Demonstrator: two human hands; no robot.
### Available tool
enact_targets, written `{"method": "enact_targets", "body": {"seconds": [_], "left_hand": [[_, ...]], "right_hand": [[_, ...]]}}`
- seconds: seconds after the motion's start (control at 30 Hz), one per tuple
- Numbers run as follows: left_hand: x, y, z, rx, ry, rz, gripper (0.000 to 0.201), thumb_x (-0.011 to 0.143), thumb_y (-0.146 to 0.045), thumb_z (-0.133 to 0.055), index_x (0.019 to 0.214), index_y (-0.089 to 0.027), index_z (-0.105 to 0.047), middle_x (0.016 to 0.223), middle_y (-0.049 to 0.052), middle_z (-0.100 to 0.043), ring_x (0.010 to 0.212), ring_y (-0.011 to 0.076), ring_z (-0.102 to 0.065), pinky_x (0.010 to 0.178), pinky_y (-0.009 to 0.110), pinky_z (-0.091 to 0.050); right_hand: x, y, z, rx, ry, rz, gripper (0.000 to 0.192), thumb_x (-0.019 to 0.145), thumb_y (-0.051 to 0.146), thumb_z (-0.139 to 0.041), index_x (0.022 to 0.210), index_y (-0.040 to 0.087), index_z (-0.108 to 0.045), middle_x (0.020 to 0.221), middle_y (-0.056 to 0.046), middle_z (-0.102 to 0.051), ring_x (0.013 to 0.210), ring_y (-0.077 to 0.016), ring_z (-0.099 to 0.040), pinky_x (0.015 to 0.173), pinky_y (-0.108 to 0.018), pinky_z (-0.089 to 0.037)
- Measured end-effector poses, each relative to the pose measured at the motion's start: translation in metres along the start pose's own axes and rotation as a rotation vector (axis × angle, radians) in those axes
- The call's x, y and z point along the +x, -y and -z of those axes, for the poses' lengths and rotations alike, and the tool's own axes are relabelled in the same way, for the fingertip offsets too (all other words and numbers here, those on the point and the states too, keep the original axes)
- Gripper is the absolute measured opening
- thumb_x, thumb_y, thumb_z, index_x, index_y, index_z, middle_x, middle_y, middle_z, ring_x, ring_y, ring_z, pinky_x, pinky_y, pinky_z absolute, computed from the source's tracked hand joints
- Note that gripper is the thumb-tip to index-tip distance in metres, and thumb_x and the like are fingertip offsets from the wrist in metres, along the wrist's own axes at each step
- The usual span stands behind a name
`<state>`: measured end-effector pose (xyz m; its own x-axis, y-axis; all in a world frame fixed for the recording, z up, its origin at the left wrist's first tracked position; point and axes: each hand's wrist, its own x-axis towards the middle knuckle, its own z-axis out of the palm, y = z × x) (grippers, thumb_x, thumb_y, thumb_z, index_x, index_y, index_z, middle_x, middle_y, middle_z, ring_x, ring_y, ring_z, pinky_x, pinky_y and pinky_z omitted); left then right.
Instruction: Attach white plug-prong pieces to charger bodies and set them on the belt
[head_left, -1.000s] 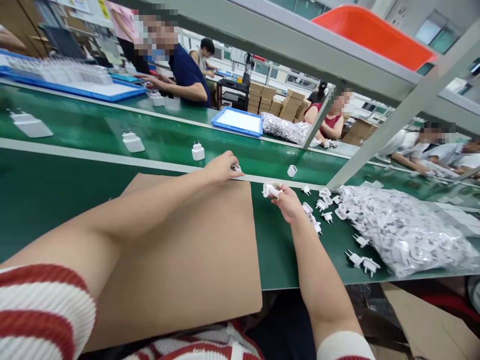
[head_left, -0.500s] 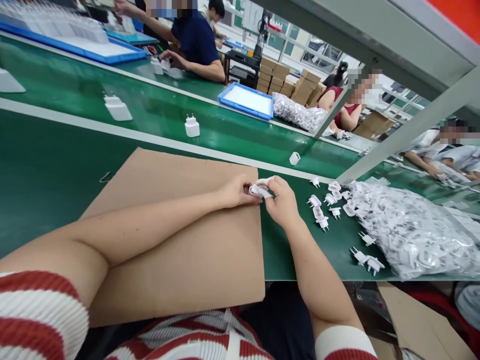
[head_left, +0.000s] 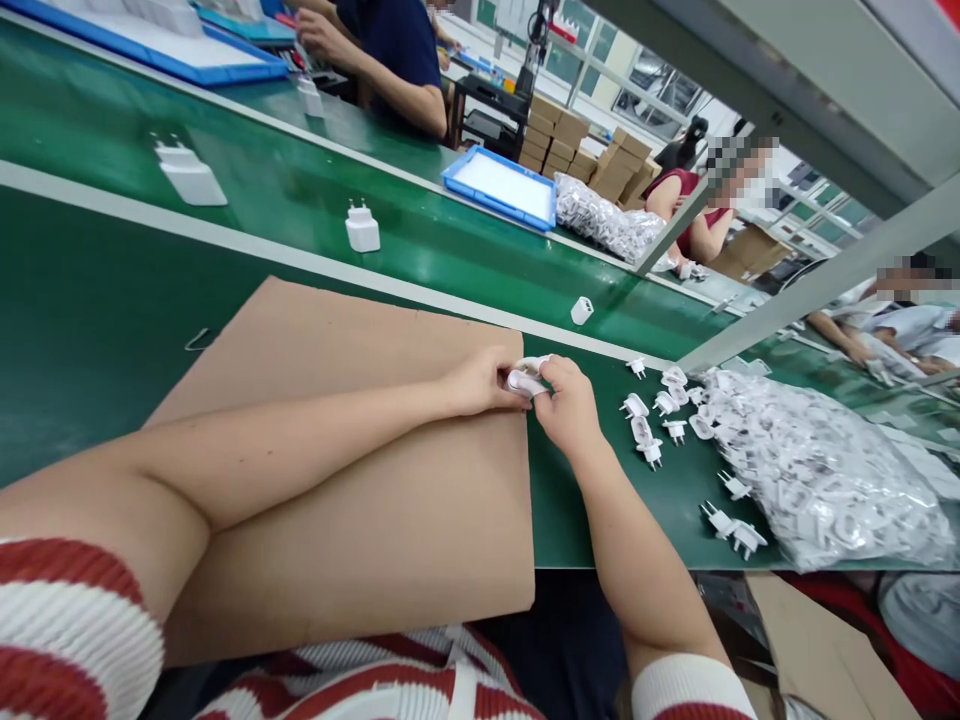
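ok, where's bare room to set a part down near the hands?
Free: the brown cardboard sheet, on the body side of the left forearm; the glossy green strip between the nearer white two-pin charger and the small white block.
Crowded: right of the right hand, where loose white two-pin plugs scatter beside the clear plastic bag of white parts.

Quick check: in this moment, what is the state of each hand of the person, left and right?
Left hand: closed, holding a white plastic piece.
Right hand: closed, also on white plastic; whether the same piece cannot be told.
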<state>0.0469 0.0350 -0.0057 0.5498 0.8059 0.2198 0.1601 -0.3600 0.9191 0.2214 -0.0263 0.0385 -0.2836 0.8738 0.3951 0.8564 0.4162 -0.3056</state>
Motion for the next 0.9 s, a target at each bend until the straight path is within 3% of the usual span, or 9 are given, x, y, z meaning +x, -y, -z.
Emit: {"method": "enact_targets", "body": {"seconds": [0.3, 0.57, 0.73, 0.9], "left_hand": [[-0.001, -0.002, -0.001, 0.128, -0.068, -0.02, 0.038, 0.064, -0.045, -0.086, 0.065, -0.017, -0.06, 0.07, -0.001, -0.054, 0.065, 0.0156, -0.052, 0.058, 0.028, -0.038], [-0.013, -0.002, -0.005, 0.28, -0.12, -0.049, 0.031, 0.075, -0.045, -0.082, 0.084, -0.017, -0.07, 0.082, 0.003, -0.061, 0.073, 0.0201, -0.059, 0.067, 0.032, -0.046], [-0.034, -0.003, 0.0, 0.342, -0.106, -0.215, 0.03, 0.101, -0.042, -0.056, 0.113, -0.021, -0.074, 0.094, 0.006, -0.071, 0.084, 0.0212, -0.066, 0.08, 0.033, -0.052], [-0.039, 0.007, -0.003, 0.717, -0.137, -0.25, 0.044, 0.108, -0.043, -0.042, 0.13, -0.015, -0.068, 0.106, 0.014, -0.074, 0.093, 0.0255, -0.071, 0.079, 0.034, -0.054]], "right_hand": [[0.008, 0.013, 0.004, -0.164, 0.061, -0.103, 0.031, 0.072, 0.005, -0.053, 0.087, 0.023, -0.071, 0.09, -0.005, -0.066, 0.086, -0.0235, -0.057, 0.068, -0.031, -0.041], [0.007, 0.016, 0.005, -0.123, 0.049, -0.212, 0.028, 0.069, 0.006, -0.056, 0.084, 0.025, -0.071, 0.086, -0.001, -0.063, 0.078, -0.0197, -0.056, 0.061, -0.029, -0.034], [0.005, 0.01, 0.002, -0.11, -0.008, -0.095, 0.026, 0.073, 0.007, -0.055, 0.085, 0.023, -0.071, 0.084, -0.002, -0.063, 0.079, -0.0202, -0.056, 0.065, -0.03, -0.036], [0.01, 0.004, 0.004, -0.108, 0.02, 0.026, 0.023, 0.071, 0.006, -0.054, 0.079, 0.022, -0.069, 0.081, -0.004, -0.062, 0.081, -0.0214, -0.056, 0.069, -0.03, -0.039]]}}
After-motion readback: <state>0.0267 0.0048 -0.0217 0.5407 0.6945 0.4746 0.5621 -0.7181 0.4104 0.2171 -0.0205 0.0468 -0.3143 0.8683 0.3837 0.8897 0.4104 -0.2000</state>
